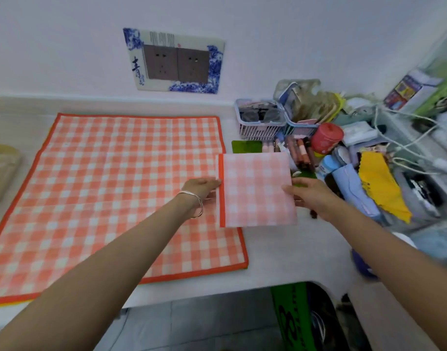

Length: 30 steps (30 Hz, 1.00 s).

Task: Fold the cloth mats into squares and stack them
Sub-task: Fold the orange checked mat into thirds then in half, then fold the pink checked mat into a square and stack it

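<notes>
Currently: folded mat (258, 190), pale orange check w/ orange binding on its left edge, held between both hands at the right end of the white counter (280, 252). Left hand (201, 190) pinches the bound edge, thumb on top, fingers under; a bracelet (195, 203) shows on that wrist. Right hand (312, 196) grips the opposite edge, thumb over the cloth, fingers behind. Both grips narrow, closed on the mat. Looks roughly square already; its left part overlaps the big mat's right edge, and whether it rests there or is lifted I can't tell.

Unfolded mat (111, 198), same check, lies flat across the counter, crease lines visible. A yellow edge peeks out below its near-left corner, maybe another mat under it.

Judgement: two-edge hold keeps the layers from springing open while it gets set down. The right side is crowded w/ baskets (261, 127), a red jar (326, 138) and cables, so the stack spot probably needs to sit clear of that clutter. Big mat not yet folded.
</notes>
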{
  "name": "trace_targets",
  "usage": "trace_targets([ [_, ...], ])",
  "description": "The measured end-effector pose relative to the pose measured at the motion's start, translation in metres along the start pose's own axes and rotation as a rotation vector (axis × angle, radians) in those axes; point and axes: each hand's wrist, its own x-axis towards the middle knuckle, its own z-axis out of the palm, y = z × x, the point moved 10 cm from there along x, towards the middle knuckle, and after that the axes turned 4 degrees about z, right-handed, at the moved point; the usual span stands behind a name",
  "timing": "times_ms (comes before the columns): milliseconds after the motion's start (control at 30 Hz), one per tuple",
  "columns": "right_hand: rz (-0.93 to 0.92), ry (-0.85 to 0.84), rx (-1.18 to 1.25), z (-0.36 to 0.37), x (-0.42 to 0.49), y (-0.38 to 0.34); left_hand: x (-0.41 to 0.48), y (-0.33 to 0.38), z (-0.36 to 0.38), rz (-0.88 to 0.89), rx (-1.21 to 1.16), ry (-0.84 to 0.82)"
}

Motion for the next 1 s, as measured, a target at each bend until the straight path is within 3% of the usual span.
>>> trace_targets([
  [333, 0.138, 0.06, -0.092, -0.04, 0.05, 0.061, 0.022, -0.039, 0.061, -0.085, 0.021, 0.109],
  [500, 0.074, 0.108, -0.226, -0.06, 0.059, 0.059, 0.029, -0.048, 0.074, -0.099, 0.104, 0.127],
  [733, -0.045, 0.145, -0.603, -0.052, 0.065, 0.05, 0.034, -0.053, 0.065, -0.096, 0.329, 0.145],
  [900, -0.08, 0.2, -0.644, -0.051, 0.068, 0.049, 0.039, -0.04, 0.065, -0.04, 0.538, 0.129],
  [1000, -0.115, 0.217, -0.643, -0.052, 0.067, 0.047, 0.041, -0.039, 0.065, -0.062, 0.541, 0.098],
])
